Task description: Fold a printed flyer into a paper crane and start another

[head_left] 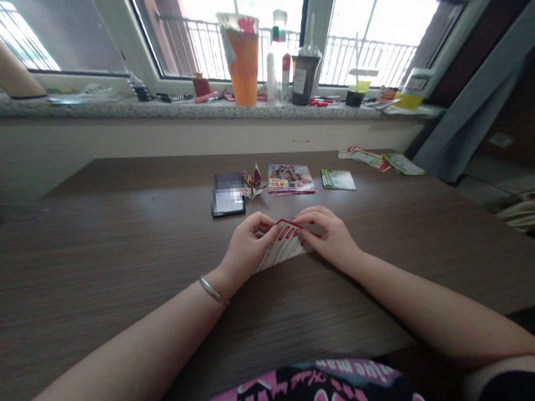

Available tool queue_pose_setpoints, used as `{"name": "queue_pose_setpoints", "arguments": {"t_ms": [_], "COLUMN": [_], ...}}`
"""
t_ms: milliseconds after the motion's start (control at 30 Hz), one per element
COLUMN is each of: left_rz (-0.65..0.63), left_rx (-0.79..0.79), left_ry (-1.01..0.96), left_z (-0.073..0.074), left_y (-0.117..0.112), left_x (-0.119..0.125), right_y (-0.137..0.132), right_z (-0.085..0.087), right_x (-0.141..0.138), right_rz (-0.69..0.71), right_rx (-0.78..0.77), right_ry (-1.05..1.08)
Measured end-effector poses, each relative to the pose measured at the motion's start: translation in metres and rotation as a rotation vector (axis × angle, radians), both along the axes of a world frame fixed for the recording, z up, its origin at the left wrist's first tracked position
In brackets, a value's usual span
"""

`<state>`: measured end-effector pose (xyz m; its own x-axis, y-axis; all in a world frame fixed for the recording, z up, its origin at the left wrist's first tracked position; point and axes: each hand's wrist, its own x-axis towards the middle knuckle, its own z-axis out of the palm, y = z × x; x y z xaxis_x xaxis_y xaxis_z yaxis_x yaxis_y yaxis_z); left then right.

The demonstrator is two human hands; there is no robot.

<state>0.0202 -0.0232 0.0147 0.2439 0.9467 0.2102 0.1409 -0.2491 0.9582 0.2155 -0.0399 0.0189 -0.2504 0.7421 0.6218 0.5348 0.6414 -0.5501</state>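
Thumb and fingers of my left hand (248,242) pinch the red-edged paper (288,242) by its upper left edge; those of my right hand (331,232) pinch its right side. I expect it to be light and bendy, stiffer along any fold, easy to crease askew or tear, its printed face perhaps a little slick. I'd hold it close to the red edge, thumbs on the near face. Its peak points away from me, toward the window (199,8); the long axis follows the lower edge, from near my left wrist across to my right hand. It sits on or just above the table (115,262), I can't tell which, nearer me than the dark-rimmed device (229,201) and the booklet (290,178).
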Motion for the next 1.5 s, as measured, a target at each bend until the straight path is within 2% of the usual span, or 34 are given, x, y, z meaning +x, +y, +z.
{"name": "queue_pose_setpoints", "arguments": {"t_ms": [233, 500, 633, 733, 800, 867, 1000, 1133, 1333, 1500], "left_rz": [-0.051, -0.086, 0.053, 0.096, -0.009, -0.196, -0.483, -0.596, -0.493, -0.362], "left_rx": [-0.025, 0.004, 0.181, 0.479, 0.648, 0.71, 0.692, 0.657, 0.654, 0.646], "left_ry": [-0.039, 0.036, 0.146, 0.347, 0.463, 0.513, 0.686, 0.785, 0.971, 1.057], "left_z": [-0.002, -0.007, -0.009, -0.004, 0.0, 0.001, -0.001, -0.002, -0.004, -0.007], "left_y": [0.001, 0.006, 0.012, 0.015, 0.017, 0.018, 0.016, 0.012, 0.011, 0.014], "left_x": [-0.001, -0.004, -0.011, -0.019, -0.023, -0.025, -0.027, -0.028, -0.029, -0.029], "right_y": [0.002, 0.002, 0.003, 0.004, 0.005, 0.006, 0.006, 0.007, 0.007, 0.008], "right_z": [-0.001, 0.001, 0.002, 0.002, 0.003, 0.004, 0.008, 0.013, 0.019, 0.016], "right_x": [0.002, 0.006, 0.01, 0.015, 0.018, 0.023, 0.033, 0.043, 0.048, 0.046], "right_rz": [-0.058, -0.07, -0.01, 0.048, 0.096, 0.139, 0.196, 0.224, 0.38, 0.338], "right_rx": [0.007, 0.035, 0.017, -0.002, -0.004, -0.001, -0.008, -0.05, -0.078, -0.078], "right_ry": [-0.037, -0.058, -0.098, -0.112, -0.125, -0.169, -0.262, -0.326, -0.474, -0.581]}}
